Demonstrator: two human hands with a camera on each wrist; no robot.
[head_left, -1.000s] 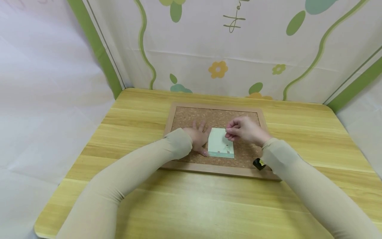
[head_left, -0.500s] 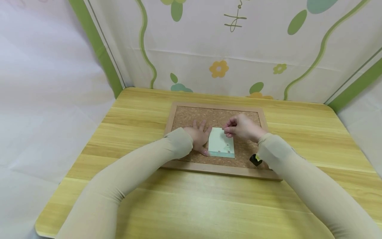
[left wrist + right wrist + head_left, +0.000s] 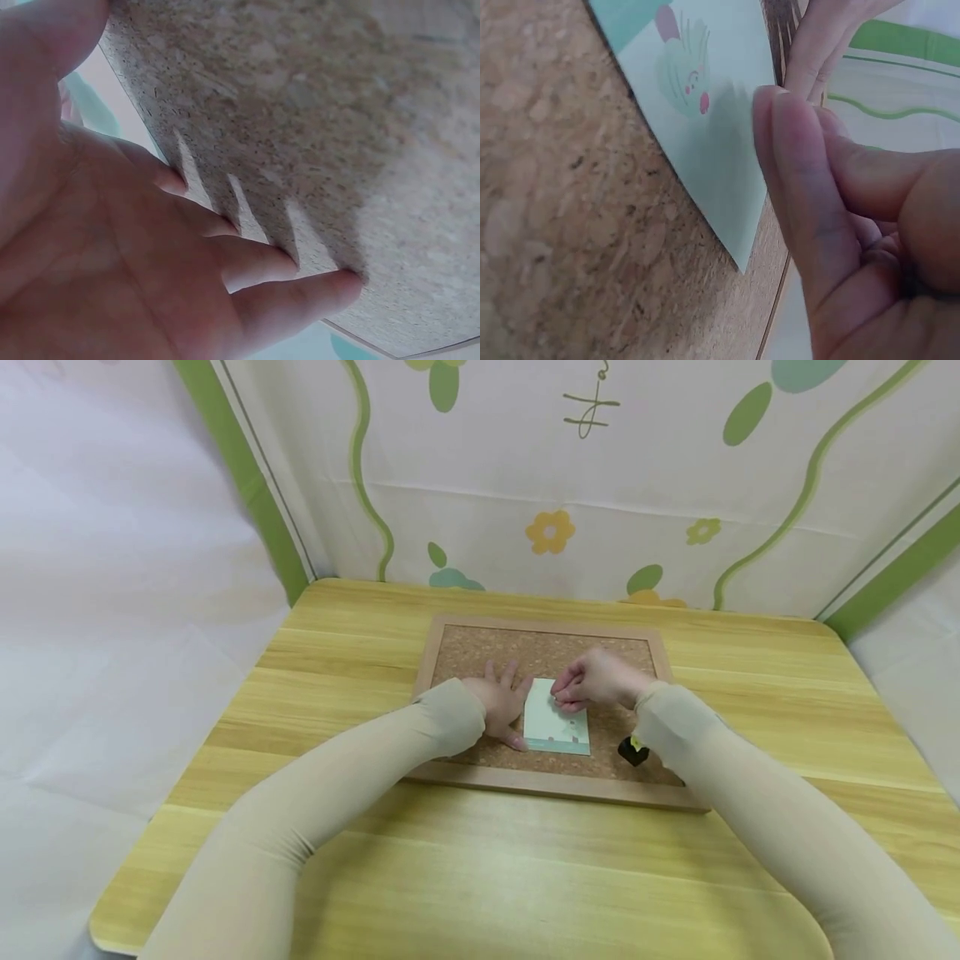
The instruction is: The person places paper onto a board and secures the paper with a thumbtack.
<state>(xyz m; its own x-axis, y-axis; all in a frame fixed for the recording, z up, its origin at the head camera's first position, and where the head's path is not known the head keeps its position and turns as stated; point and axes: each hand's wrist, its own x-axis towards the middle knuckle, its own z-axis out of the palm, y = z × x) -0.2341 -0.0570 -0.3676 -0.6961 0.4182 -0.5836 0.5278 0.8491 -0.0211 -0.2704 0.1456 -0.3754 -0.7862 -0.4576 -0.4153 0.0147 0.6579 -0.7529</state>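
Note:
A pale green card (image 3: 547, 722) with a darker green band and small printed figures lies on a wood-framed cork board (image 3: 510, 647). My left hand (image 3: 497, 703) rests beside the card with spread fingers, its fingertips on the cork in the left wrist view. Above the card's upper part, my right hand (image 3: 596, 681) pinches with thumb and fingers. A tiny pale speck shows at those fingertips in the head view; its kind cannot be made out. In the right wrist view the right fingertips (image 3: 776, 112) hide whatever lies between them, and the card's corner (image 3: 727, 232) shows beside them.
The board lies on a yellow wood-grain table (image 3: 487, 868). A small black block (image 3: 633, 750) with a yellow mark sits at the right cuff. Behind the table hangs a white curtain (image 3: 465, 452) printed with leaves and flowers.
My right hand has shifted left over the card's upper part, still pinching. The black block at the cuff moved along with it. My left hand has stayed in place.

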